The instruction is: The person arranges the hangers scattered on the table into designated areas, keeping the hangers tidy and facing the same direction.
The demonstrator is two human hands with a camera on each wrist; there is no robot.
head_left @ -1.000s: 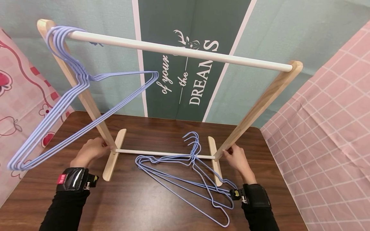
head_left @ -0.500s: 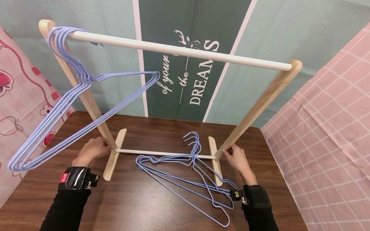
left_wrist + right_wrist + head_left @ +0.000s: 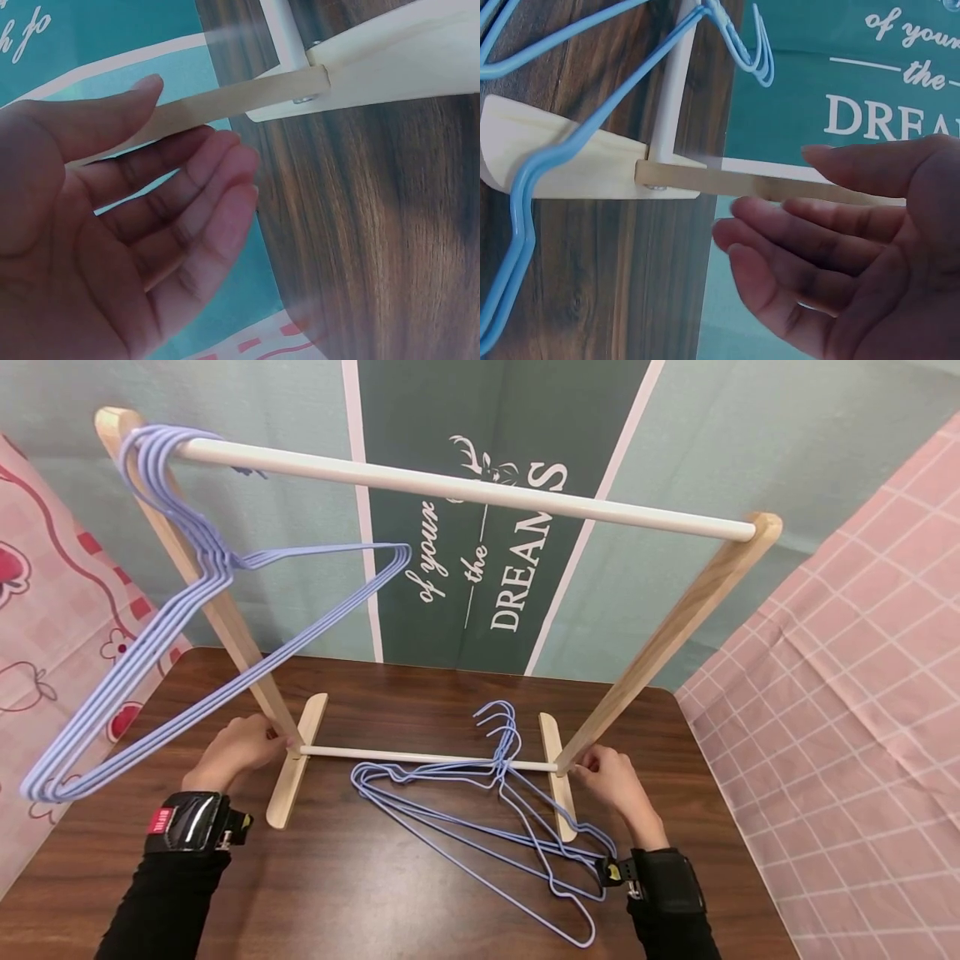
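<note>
A small wooden clothes rack with a white top rail [image 3: 465, 491] stands upright on the table. My left hand [image 3: 236, 752] pinches the foot of its left post [image 3: 240, 100], thumb on one side and curled fingers on the other. At the right post [image 3: 727, 181], my right hand [image 3: 615, 783] has its thumb raised off the wood and its fingers loosely bent just below. Several blue wire hangers [image 3: 215, 568] hang bunched at the rail's left end. More blue hangers [image 3: 502, 760] lie overlapped across the lower rail, partly over the right foot.
The rack's feet [image 3: 283, 797] rest on a dark wood-grain table [image 3: 360, 902]. Behind stands a green and grey cloth [image 3: 442, 635] with lettering. Pink patterned cloths close off the left side and the right side [image 3: 847, 710].
My right hand has eased slightly down and away from the right post, its thumb coming off. The left hand, rack and hangers stay nearly where they were.
</note>
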